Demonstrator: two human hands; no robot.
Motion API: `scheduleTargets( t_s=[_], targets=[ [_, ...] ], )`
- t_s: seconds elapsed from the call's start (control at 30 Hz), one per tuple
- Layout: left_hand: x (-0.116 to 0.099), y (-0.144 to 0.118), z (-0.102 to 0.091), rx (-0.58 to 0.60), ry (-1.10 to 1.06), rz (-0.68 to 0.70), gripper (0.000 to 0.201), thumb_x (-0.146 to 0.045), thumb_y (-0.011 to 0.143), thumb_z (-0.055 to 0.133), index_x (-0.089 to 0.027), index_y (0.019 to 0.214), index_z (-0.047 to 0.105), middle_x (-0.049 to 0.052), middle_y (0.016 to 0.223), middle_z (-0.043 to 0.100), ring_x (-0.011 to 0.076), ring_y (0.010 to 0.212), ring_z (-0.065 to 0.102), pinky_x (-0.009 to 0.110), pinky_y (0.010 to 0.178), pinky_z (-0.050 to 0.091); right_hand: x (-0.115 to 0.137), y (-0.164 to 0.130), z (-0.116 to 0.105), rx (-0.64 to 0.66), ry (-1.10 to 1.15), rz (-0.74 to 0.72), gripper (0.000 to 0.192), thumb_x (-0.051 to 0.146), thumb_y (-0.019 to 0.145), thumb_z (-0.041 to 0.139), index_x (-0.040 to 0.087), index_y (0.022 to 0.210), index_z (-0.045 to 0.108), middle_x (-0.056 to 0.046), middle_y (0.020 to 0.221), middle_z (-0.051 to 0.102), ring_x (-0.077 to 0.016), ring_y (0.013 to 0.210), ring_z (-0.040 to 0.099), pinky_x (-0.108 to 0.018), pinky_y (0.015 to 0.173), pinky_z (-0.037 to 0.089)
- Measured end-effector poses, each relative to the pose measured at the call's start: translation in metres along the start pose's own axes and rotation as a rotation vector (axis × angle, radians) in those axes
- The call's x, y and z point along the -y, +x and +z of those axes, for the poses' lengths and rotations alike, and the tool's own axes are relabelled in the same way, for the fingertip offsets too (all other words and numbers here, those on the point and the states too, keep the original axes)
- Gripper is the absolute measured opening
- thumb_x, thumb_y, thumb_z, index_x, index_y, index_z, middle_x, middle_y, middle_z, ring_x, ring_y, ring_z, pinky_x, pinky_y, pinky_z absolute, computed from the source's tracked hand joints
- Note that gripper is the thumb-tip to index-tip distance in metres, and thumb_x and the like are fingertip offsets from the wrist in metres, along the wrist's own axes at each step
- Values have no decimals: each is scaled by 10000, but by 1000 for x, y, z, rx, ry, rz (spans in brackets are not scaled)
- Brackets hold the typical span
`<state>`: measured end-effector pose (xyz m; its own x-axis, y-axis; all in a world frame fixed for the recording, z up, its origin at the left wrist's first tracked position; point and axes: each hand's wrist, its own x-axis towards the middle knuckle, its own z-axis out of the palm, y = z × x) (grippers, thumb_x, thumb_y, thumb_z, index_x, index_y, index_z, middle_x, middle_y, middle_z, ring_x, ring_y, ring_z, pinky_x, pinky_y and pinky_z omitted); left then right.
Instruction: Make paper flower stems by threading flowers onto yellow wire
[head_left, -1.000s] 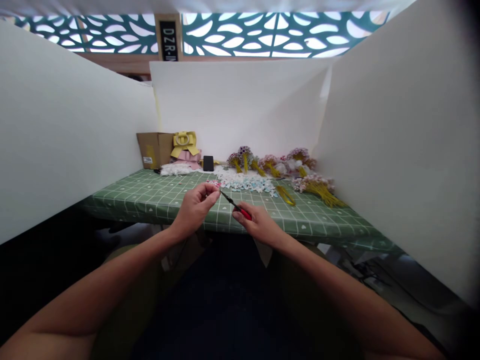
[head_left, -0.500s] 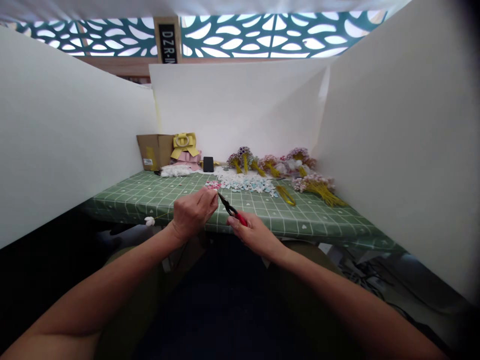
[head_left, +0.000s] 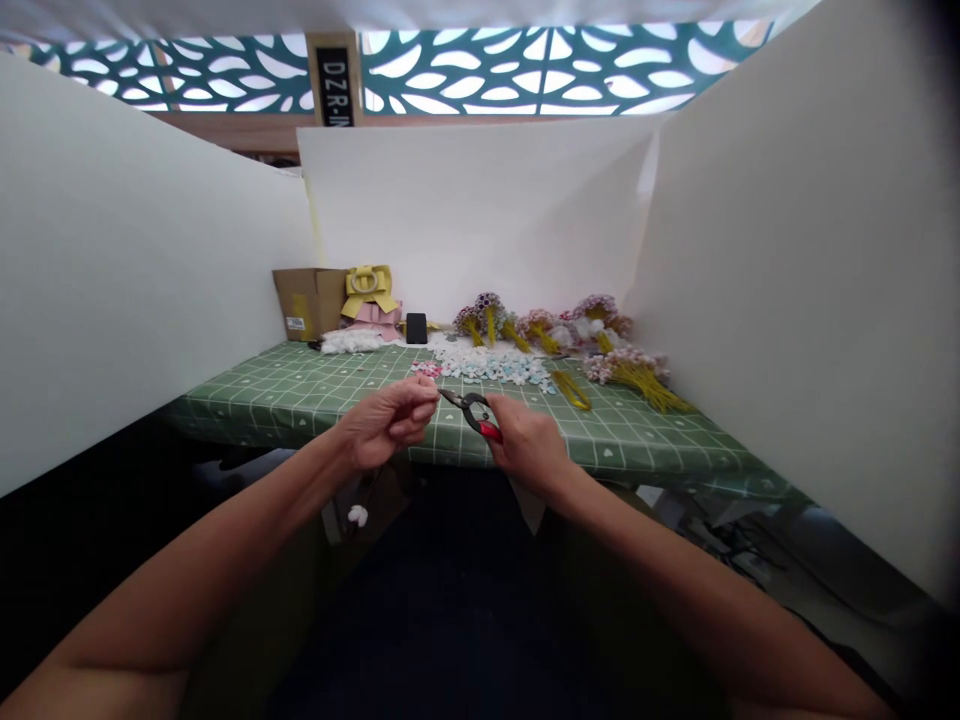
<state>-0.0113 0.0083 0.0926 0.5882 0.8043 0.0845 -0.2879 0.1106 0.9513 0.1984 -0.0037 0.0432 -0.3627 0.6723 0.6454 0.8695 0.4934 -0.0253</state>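
My right hand (head_left: pixel 530 437) grips red-handled needle-nose pliers (head_left: pixel 475 410), their dark jaws pointing left and meeting the fingertips of my left hand (head_left: pixel 394 418). Thumb and fingers of that left hand are pinched together at the jaw tip, above the table's front edge. Below it hangs a white artificial flower (head_left: pixel 358 515); its thin stem barely shows against the dark, but it seems to run up into the left hand. What lies exactly between the pinched fingertips and the jaws is too small to make out.
Small white, blue and pink pieces (head_left: pixel 495 366) lie spread on the green checked tablecloth (head_left: pixel 247 392). Flower bundles with yellow stems (head_left: pixel 637 380) and a yellow wire bundle (head_left: pixel 571 390) are on the right. A cardboard box (head_left: pixel 309 303), bows (head_left: pixel 371 300) and a black object (head_left: pixel 416 328) stand behind.
My left hand has turned over, swinging the white flower from its left side to below it. My right hand has moved right and rotated, and the pliers now lie closer to level.
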Motion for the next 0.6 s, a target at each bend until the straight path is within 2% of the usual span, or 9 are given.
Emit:
scheduleTargets(
  t_s=[0.07,0.13,0.23,0.3,0.37,0.47,0.6],
  targets=[
    [0,1,-2,18,22,12,154,-190,782,597,-160,708,467,-86,517,391,1,340,169,170,368,143,-8,3,-3,-37,-62,-68,255,291,922,417,121,1053,553,-142,911,646,-223,754,580,-293,611,339],
    [3,1,-1,-33,90,125,144,-188,786,604,-154,716,483,-83,515,405,1,353,196,163,376,148,-10,4,-5,-55,-39,-82,254,305,923,430,121,1050,551,-134,903,645,-220,745,579,-292,605,340],
    [10,3,5,-175,208,366,143,-210,785,635,-150,742,511,-68,540,449,10,398,286,150,386,169,-3,6,-8,12,174,-27,223,354,922,469,158,1001,540,-86,869,640,-191,708,563,-273,594,336],
    [14,3,7,-238,247,446,149,-232,786,643,-148,750,526,-60,553,463,17,426,325,146,390,190,4,6,-8,80,347,17,237,406,925,469,177,953,526,-52,819,621,-171,680,543,-262,593,339],
    [14,3,8,-262,251,456,149,-240,786,644,-146,749,535,-56,561,471,19,431,329,147,388,198,9,5,-8,110,446,42,257,435,927,459,184,929,512,-33,785,594,-162,671,526,-261,604,345],
    [13,2,9,-262,221,429,144,-234,778,649,-143,750,540,-54,568,478,12,415,312,152,383,187,11,5,-7,100,451,68,261,441,915,474,183,939,510,-24,766,569,-161,665,510,-270,615,349],
    [10,1,7,-169,143,345,133,-222,785,637,-138,758,538,-60,569,466,0,390,283,159,387,165,6,5,-7,64,393,30,269,416,907,494,166,1004,523,-45,799,580,-170,669,510,-278,611,354]
  ],
)
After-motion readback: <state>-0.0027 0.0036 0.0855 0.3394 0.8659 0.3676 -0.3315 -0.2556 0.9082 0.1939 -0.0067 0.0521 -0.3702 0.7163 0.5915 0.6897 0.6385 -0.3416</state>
